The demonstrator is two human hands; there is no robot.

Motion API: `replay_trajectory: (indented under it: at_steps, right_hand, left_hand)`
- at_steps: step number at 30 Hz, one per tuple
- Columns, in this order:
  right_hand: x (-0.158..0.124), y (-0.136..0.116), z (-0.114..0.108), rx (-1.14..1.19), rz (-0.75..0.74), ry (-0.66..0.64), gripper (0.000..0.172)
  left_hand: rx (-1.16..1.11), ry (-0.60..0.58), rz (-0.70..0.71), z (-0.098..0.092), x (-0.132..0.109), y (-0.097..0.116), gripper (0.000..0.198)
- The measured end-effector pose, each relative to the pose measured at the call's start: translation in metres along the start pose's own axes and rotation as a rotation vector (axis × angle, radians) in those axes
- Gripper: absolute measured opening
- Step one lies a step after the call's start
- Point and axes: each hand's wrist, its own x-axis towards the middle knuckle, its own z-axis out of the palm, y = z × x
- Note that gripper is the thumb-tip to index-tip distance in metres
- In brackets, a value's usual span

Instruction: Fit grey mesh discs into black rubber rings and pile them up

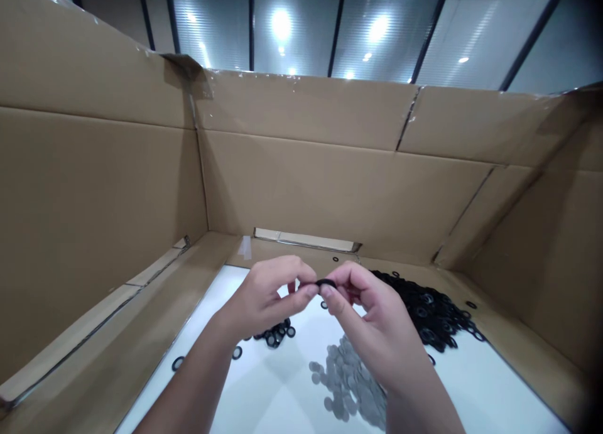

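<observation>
Both hands meet above a white surface [264, 396]. My left hand [266, 296] and my right hand [372, 314] pinch the same small black ring [326, 284] between thumbs and fingertips. Under my right hand lies a pile of small grey discs [346, 384]. A big heap of black rings [424, 308] spreads to the right. A smaller cluster of black rings [276, 335] lies under my left hand, with two loose rings [178, 362] further left.
Tall cardboard walls [94, 189] enclose the surface on the left, back and right, with flaps folded onto the base. Glass panels [358, 32] with reflected ceiling lights rise behind the back wall.
</observation>
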Motion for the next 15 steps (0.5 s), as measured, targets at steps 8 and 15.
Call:
replay_trajectory:
  at_steps: [8, 15]
  right_hand:
    - [0.011, 0.009, -0.003, 0.312, 0.069, -0.102, 0.021]
    - [0.013, 0.01, -0.001, 0.229, 0.094, 0.0, 0.022]
  left_hand:
    - [-0.176, -0.024, -0.197, -0.007, -0.002, -0.004, 0.016]
    - [-0.334, -0.034, -0.396, -0.007, -0.001, -0.002, 0.018]
